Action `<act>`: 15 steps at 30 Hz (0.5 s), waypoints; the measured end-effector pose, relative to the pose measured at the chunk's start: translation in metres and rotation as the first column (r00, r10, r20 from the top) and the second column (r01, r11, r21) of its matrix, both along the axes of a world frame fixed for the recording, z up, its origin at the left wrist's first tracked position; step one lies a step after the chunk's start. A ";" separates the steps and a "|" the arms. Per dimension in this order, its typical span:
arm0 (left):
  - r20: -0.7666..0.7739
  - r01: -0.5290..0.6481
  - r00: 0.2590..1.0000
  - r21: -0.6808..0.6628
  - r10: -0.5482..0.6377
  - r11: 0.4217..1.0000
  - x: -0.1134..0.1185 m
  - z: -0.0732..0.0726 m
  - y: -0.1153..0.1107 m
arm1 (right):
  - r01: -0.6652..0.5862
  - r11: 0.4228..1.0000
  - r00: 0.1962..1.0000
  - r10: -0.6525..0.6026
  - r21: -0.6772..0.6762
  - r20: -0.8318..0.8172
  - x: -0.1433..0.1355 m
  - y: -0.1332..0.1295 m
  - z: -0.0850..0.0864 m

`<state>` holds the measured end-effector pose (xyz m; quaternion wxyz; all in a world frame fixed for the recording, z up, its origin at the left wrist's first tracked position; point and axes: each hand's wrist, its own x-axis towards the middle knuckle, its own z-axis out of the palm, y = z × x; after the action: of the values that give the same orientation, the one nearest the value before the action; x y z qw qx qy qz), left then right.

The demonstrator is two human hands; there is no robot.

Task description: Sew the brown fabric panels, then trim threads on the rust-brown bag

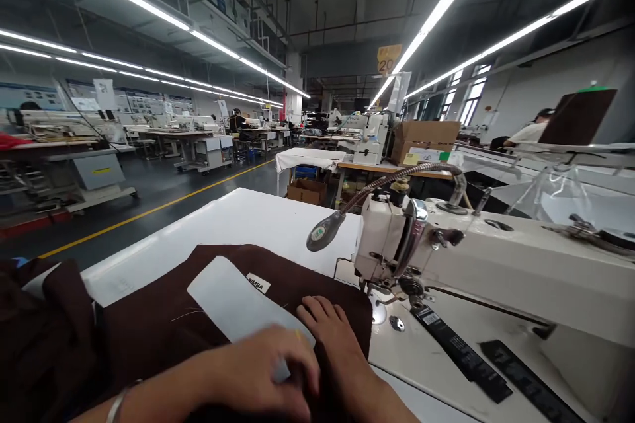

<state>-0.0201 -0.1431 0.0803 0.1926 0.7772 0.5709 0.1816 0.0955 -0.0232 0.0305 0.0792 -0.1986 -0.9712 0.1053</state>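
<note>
A dark brown fabric piece (153,317) lies spread over the white table, its right edge close to the sewing machine's needle area. On it rests a pale, strip-shaped template (223,291) with rounded corners, beside a small white label (258,283) lettered "BIMBA". My right hand (333,327) presses flat on the fabric, fingers stretched out, just right of the template. Blurred by motion, my left hand (278,370) hovers over the template's near end. Its fingers are curled with a gap to the thumb, and nothing visible is in it.
The sewing machine (496,244) stands at right, with a bendable lamp (325,231) reaching left over the table (278,218). Black printed strips (461,350) lie on its bed. A brown thread cone (578,115) stands behind. More workstations and people are farther back.
</note>
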 end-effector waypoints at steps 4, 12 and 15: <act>-0.123 -0.381 0.910 0.129 0.397 0.915 -0.080 0.004 -0.013 | -0.073 0.986 0.978 0.042 -0.149 -0.203 0.008 0.003 0.012; -0.422 -0.374 0.824 0.096 0.378 0.923 -0.138 -0.016 0.006 | 0.037 0.840 0.994 -0.086 -0.541 -0.066 0.021 -0.028 0.035; -0.462 -0.376 0.807 0.077 0.368 0.923 -0.137 -0.020 0.007 | 0.163 0.937 0.985 -0.135 -0.308 0.113 0.022 -0.049 0.037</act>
<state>-0.1575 -0.1362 0.0604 0.0172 0.6690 0.7428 0.0178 0.1174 -0.0724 0.0675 0.0104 -0.2862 -0.9264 0.2443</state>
